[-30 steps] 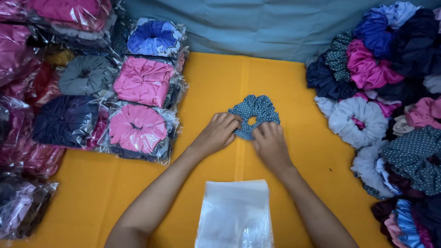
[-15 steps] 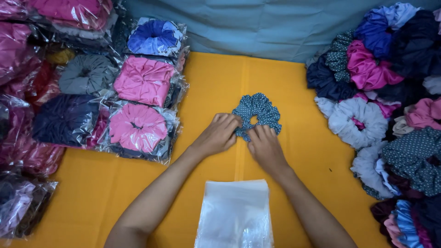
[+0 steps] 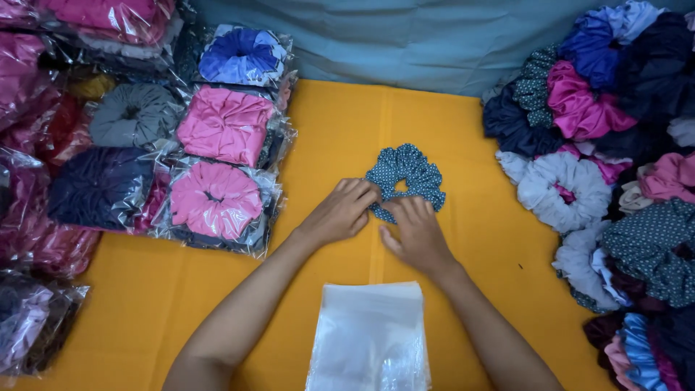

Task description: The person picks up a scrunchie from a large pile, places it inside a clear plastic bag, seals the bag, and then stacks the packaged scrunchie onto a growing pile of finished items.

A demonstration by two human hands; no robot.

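Both hands sit at the near edge of the scrunchie (image 3: 405, 174), a dark teal ring with small white dots lying flat on the yellow cloth (image 3: 340, 123). Left hand (image 3: 339, 211) has fingers curled, tips pinching the ring's near-left fabric; right hand (image 3: 416, 230) has fingers bent, tips on the near-right fabric, thumb spread toward the left. Whether the right hand truly pinches or only presses cannot be told. Scrunchie lies just beyond both hands, away from the person, roughly centred between them; the ring is slightly wider than deep, so its long axis runs left to right, hole facing up. Both hands are equally near, each touching its own side. Plastic bag (image 3: 371, 340), clear and flat, lies close to the person between the forearms, well apart from the scrunchie, with its far edge facing the hands. Bagged scrunchies (image 3: 217, 199) in pink, blue, grey and navy are stacked at the left; a loose pile (image 3: 601, 166) of unbagged ones in mixed colours sits at the right. Grey-blue cloth (image 3: 405, 43) covers the far end beyond the yellow.
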